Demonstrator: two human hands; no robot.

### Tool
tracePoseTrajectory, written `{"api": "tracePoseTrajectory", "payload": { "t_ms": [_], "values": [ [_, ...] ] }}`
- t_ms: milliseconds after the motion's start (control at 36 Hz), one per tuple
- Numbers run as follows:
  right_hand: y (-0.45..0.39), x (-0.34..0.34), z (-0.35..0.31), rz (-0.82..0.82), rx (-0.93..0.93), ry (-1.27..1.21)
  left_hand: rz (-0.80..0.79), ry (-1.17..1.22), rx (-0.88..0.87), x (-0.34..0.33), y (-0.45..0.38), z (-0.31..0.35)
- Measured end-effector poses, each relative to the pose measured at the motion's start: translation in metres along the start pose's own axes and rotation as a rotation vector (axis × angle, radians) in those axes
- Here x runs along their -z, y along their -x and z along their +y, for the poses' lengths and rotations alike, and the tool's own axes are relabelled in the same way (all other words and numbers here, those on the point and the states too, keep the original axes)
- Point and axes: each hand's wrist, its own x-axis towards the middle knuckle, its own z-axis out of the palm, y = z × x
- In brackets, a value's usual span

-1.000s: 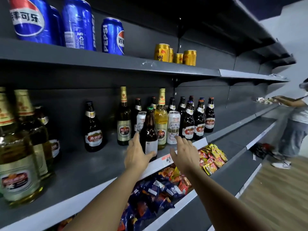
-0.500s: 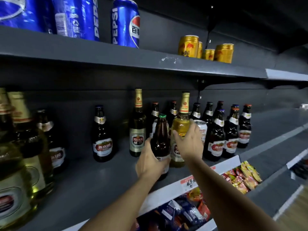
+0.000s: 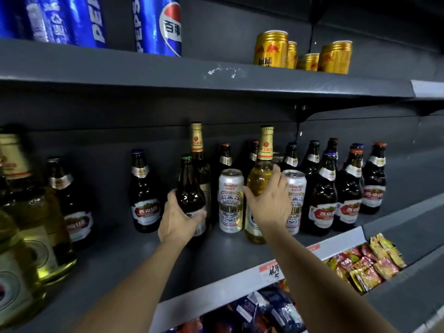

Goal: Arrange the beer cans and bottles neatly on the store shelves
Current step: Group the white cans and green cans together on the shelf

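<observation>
Both hands loaded: left hand (image 3: 179,218) wraps the lower body of the dark brown bottle (image 3: 189,192), right hand (image 3: 269,203) grips the clear gold bottle (image 3: 258,188) at its shoulder, fingers round the far side. Both bottles sit on the middle shelf (image 3: 216,255), front of the cluster, with a white beer can (image 3: 230,200) between them and a second white can (image 3: 295,200) just right of the right hand

Risks: cans stand close to both grips, so a sideways drag or wrist swing likely knocks one over or into the dark bottles (image 3: 324,191) behind. Glass-on-glass clink if either bottle slides back. Gold bottle is tall, held high, so it could tip at the base

Orientation: both long axes near vertical, caps up; brown one leans slightly, neck toward the left
</observation>
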Motion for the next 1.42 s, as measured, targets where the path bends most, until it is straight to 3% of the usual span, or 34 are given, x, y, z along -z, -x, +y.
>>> {"api": "tracePoseTrajectory", "payload": {
  "t_ms": [167, 250, 333, 444, 528, 583, 667, 1083, 1222, 1417],
  "values": [
    [-0.002, 0.013, -0.003, -0.037, -0.033, -0.067, -0.016, -0.024, -0.009, 0.002, 0.008, -0.001],
    [0.001, 0.02, -0.004, -0.011, -0.003, -0.075, 0.138, -0.13, -0.098, 0.009, 0.024, 0.002],
    [0.009, 0.025, -0.006, -0.017, 0.078, -0.073, 0.239, -0.212, -0.294, 0.011, 0.04, 0.006],
    [0.023, 0.029, -0.022, -0.056, 0.167, -0.132, 0.091, -0.211, -0.383, 0.01, 0.06, 0.017],
    [0.037, 0.029, -0.045, -0.095, 0.237, -0.196, -0.093, -0.199, -0.318, 0.008, 0.07, 0.024],
    [0.047, 0.029, -0.063, -0.133, 0.287, -0.249, -0.128, -0.087, -0.229, 0.008, 0.076, 0.027],
    [0.062, 0.025, -0.092, -0.199, 0.329, -0.309, -0.005, 0.073, -0.051, 0.017, 0.079, 0.026],
    [0.106, -0.011, -0.18, -0.66, 0.472, -0.504, 0.289, -0.031, 0.256, 0.109, 0.053, -0.036],
    [0.107, -0.02, -0.173, -0.664, 0.5, -0.44, 0.329, 0.006, 0.273, 0.113, 0.04, -0.045],
    [0.08, -0.018, -0.134, -0.451, 0.478, -0.343, 0.324, 0.017, 0.277, 0.105, 0.023, -0.051]
  ]
}}
